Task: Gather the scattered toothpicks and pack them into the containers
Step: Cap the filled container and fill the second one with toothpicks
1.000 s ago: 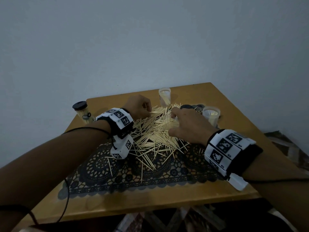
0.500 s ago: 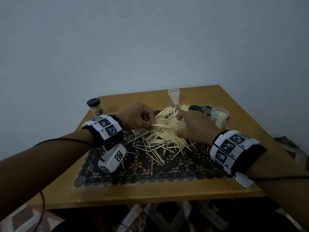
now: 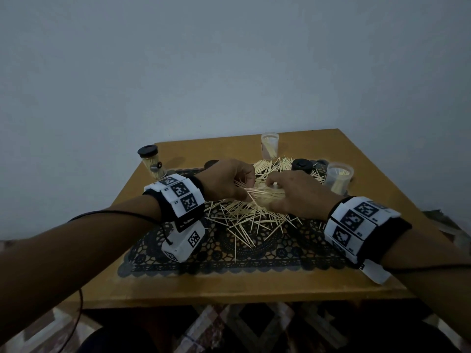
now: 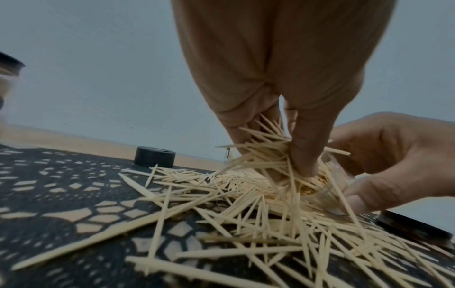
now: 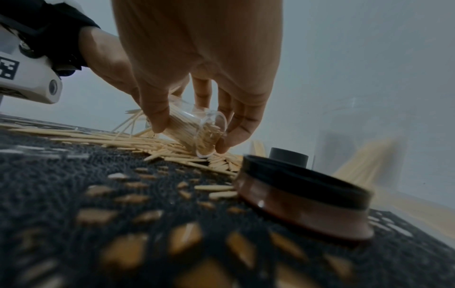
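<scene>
A heap of pale toothpicks (image 3: 251, 216) lies on a black lace mat (image 3: 229, 256). My left hand (image 3: 248, 189) pinches a bunch of toothpicks (image 4: 268, 148) at the mouth of a small clear container (image 5: 197, 128). My right hand (image 5: 194, 134) grips that container between thumb and fingers. It is tilted on its side over the heap and packed with toothpicks. In the head view my right hand (image 3: 275, 191) hides the container. Three more containers stand around: a capped one (image 3: 152, 161) at the left, an open one (image 3: 269, 148) at the back, an open one (image 3: 339, 178) at the right.
Loose black lids lie on the mat: one (image 3: 302, 165) behind my right hand, one (image 3: 211, 163) behind my left, and a brown-rimmed one (image 5: 302, 204) close to my right wrist. The wooden table (image 3: 229, 289) stands against a plain wall; its front edge is near me.
My hands have come closer together over the heap. The left hand has lifted a bunch of toothpicks toward the right hand. The head view has pulled back and shows more of the table.
</scene>
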